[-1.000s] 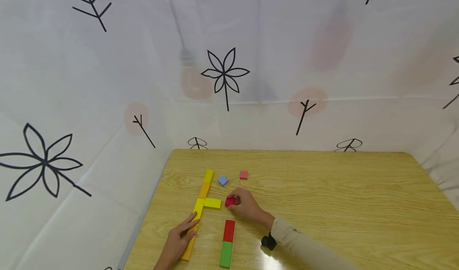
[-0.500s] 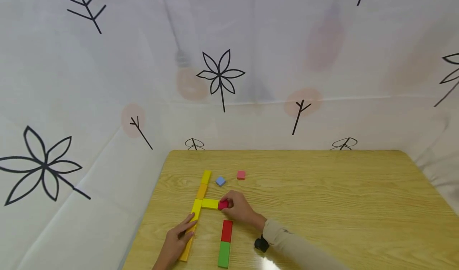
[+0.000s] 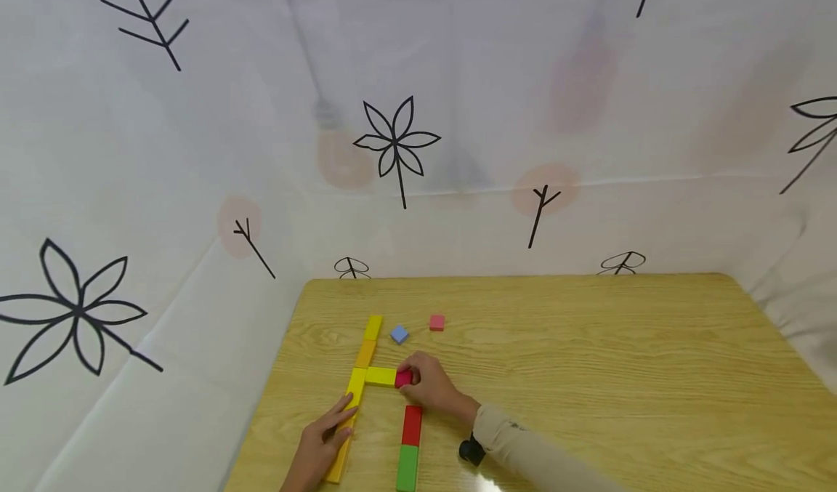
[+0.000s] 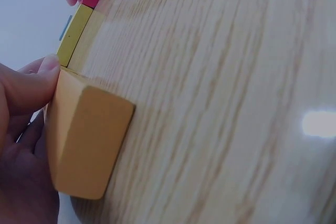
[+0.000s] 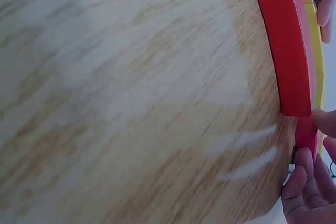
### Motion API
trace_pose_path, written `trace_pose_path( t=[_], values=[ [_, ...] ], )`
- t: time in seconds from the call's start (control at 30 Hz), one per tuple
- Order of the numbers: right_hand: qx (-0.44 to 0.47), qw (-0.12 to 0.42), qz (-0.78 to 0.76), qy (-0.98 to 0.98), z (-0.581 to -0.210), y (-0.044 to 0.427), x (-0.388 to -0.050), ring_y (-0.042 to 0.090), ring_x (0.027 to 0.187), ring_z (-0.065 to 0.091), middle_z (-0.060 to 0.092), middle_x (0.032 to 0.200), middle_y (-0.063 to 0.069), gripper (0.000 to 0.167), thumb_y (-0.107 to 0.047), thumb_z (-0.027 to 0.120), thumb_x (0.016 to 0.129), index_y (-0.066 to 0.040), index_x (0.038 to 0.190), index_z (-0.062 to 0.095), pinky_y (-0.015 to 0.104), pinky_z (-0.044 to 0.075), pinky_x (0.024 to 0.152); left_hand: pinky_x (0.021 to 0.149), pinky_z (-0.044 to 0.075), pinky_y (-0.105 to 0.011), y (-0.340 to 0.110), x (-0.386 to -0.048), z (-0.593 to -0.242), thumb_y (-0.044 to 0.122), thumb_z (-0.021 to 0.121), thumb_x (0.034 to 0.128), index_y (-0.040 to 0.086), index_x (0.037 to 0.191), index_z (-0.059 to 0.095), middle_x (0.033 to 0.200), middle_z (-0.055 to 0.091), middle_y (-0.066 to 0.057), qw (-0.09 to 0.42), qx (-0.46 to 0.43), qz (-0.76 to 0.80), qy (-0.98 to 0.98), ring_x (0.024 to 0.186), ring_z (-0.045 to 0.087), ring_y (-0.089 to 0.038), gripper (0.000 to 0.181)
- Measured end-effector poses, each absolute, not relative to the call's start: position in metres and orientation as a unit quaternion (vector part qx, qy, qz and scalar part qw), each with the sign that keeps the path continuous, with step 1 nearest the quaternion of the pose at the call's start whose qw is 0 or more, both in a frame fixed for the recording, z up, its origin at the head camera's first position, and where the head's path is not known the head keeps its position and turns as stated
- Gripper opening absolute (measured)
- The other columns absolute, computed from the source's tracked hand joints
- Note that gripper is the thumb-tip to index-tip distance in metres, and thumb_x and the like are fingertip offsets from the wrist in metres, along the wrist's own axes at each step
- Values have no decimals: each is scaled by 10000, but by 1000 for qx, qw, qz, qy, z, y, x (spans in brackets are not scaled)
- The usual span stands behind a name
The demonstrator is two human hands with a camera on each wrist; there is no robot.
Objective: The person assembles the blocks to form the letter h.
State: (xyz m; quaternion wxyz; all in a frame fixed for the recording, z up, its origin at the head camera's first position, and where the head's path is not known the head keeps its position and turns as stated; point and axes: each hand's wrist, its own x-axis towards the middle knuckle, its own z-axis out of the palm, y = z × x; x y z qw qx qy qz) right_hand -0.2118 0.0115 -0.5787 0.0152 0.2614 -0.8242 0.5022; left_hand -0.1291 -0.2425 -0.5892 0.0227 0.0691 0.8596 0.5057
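Along the table's left side runs a row of flat blocks: a far yellow block (image 3: 373,326), an orange block (image 3: 366,354), a long yellow block (image 3: 355,383), and a near orange block (image 4: 94,137). My left hand (image 3: 317,445) holds this near part, thumb on one side and fingers across it. Sticking out rightward from the row is another yellow block (image 3: 381,376). My right hand (image 3: 433,384) pinches a crimson block (image 3: 403,379) against its right end; the fingers partly cover that block.
Nearer me, a red block (image 3: 412,425) and a green block (image 3: 407,468) lie end to end. Beyond the right hand are a small blue block (image 3: 399,334) and a small pink block (image 3: 437,323). The wooden table (image 3: 588,376) ends at a white patterned cloth (image 3: 471,230).
My right hand has moved left with the crimson block, closing the gap to the sideways yellow block. The left hand stays at the row. The head view has shifted slightly.
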Motion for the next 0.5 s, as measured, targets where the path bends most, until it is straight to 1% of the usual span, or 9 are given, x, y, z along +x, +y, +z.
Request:
trace_pose_path(
  t=[0.07,0.13,0.2,0.3,0.33,0.37,0.4,0.43,0.5],
  values=[
    [272,25,503,-820,-578,12,-211,118,624,430,520,746,79,219,34,743,759,37,969,680,195,388,543,1017,378,-251,-243,-129,-590,100,653,877,129,1217,660,1395,490,-46,25,72,507,859,1318,392,-270,341],
    [291,46,497,-816,-579,13,-211,95,618,420,506,740,58,207,16,740,768,45,961,672,183,383,532,1016,387,-267,-244,-129,-591,99,650,880,127,1219,658,1396,488,-45,27,73,507,858,1318,390,-275,341],
    [295,50,494,-816,-579,14,-211,87,618,418,506,739,56,211,11,741,767,47,963,671,188,389,531,1010,383,-241,-244,-130,-592,93,651,879,135,1219,659,1397,488,-22,29,69,505,860,1321,387,-258,343],
    [277,27,493,-824,-580,15,-211,74,625,423,516,756,57,216,-10,741,778,25,981,677,191,402,550,1017,382,-267,-242,-129,-585,54,644,878,100,1216,657,1396,487,-47,36,65,507,859,1321,384,-270,341],
    [260,10,496,-828,-580,15,-212,75,630,426,525,765,66,223,-15,739,782,14,995,682,199,406,558,1022,380,-276,-242,-129,-585,47,642,879,95,1216,657,1395,488,-55,34,66,507,859,1321,385,-274,341],
    [249,1,495,-833,-580,15,-212,76,632,428,530,773,70,228,-12,736,783,8,1003,683,203,408,566,1024,373,-267,-242,-129,-584,49,641,880,99,1217,656,1396,487,-49,35,64,507,859,1323,382,-266,342],
    [242,-5,493,-836,-580,15,-213,73,638,431,535,782,69,225,-17,732,789,2,1008,682,207,413,572,1025,377,-282,-241,-129,-584,47,640,880,94,1217,656,1395,488,-57,34,65,506,859,1322,384,-271,340],
    [238,-6,491,-838,-580,15,-214,68,641,430,538,791,61,222,-25,731,794,-6,1010,683,204,412,578,1025,384,-305,-242,-129,-585,49,639,881,88,1217,655,1393,489,-74,30,70,504,860,1318,388,-286,339],
    [235,4,484,-843,-581,17,-216,67,649,431,541,796,48,213,-34,727,797,-14,1004,685,205,410,584,1021,387,-292,-243,-132,-592,60,646,877,104,1216,658,1390,494,-58,24,72,499,863,1314,394,-279,341]
  ],
)
